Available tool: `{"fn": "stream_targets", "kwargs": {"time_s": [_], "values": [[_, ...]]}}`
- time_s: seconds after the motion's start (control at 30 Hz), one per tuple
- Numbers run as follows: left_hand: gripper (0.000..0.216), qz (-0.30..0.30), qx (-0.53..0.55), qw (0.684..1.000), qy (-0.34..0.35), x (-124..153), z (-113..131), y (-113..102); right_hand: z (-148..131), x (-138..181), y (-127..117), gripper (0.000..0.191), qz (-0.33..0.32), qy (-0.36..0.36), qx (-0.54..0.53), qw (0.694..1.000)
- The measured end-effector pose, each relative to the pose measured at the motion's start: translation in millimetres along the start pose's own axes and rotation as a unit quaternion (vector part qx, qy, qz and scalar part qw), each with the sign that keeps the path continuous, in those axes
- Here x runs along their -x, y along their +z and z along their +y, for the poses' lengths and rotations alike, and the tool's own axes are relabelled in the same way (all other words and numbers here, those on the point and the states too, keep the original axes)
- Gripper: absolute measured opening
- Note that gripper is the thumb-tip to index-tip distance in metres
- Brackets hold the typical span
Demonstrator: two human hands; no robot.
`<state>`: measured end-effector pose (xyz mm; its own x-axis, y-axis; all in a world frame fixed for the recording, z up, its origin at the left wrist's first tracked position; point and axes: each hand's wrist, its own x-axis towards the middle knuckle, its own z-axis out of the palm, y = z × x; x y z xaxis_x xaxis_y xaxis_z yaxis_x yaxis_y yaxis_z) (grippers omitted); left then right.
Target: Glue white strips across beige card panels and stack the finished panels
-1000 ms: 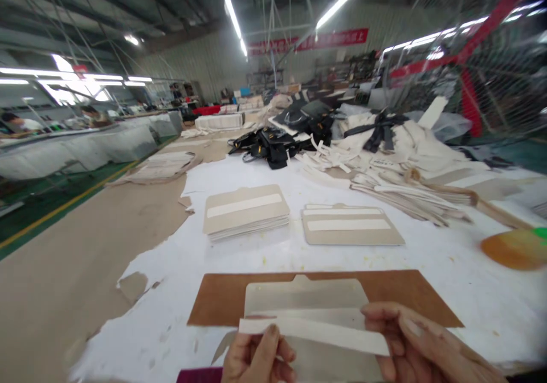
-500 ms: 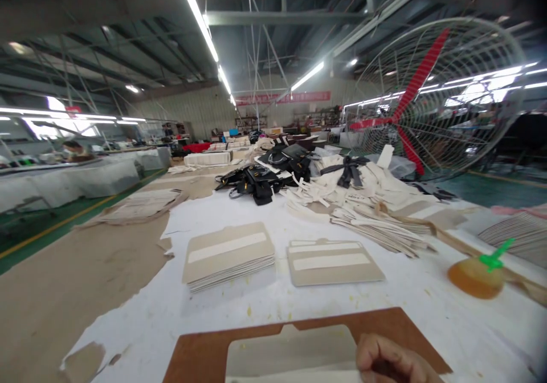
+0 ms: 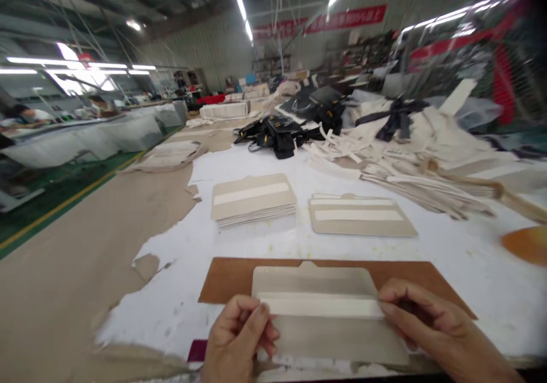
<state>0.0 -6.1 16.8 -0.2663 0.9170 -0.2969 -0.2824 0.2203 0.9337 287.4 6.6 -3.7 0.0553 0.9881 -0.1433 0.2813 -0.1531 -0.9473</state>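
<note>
A beige tabbed panel (image 3: 316, 283) lies on a brown board (image 3: 226, 280) at the near edge of the table. A white strip (image 3: 320, 306) lies across the panel. My left hand (image 3: 239, 337) pinches the strip's left end. My right hand (image 3: 431, 320) pinches its right end. The strip lies flat against the panel between the two hands.
Beyond the board sit a stack of beige panels with white strips (image 3: 253, 199) and a lower pile (image 3: 359, 216). Heaps of cream strips (image 3: 427, 161) and black bags (image 3: 282, 135) fill the far table. An orange bottle (image 3: 527, 245) blurs at right. Other people (image 3: 25, 115) work at left.
The view tipped up toward the ceiling and a big fan, then came back down. The strip, held raised and slanted a second ago, now lies level on the panel.
</note>
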Motion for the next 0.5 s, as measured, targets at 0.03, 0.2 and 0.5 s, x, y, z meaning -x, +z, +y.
{"fn": "stream_targets", "kwargs": {"time_s": [0.03,0.2,0.5], "values": [[0.058,-0.005,-0.019,1.0,-0.002,3,3,-1,0,2,-1,0.046,0.004,-0.001,0.03,1.0],[0.04,-0.037,-0.177,0.983,-0.009,4,7,-12,17,-4,-10,0.042,-0.012,-0.021,0.117,0.993],[0.03,-0.014,-0.452,0.884,0.121,-26,23,1,18,-43,-26,0.047,-0.016,-0.036,0.223,0.974]]}}
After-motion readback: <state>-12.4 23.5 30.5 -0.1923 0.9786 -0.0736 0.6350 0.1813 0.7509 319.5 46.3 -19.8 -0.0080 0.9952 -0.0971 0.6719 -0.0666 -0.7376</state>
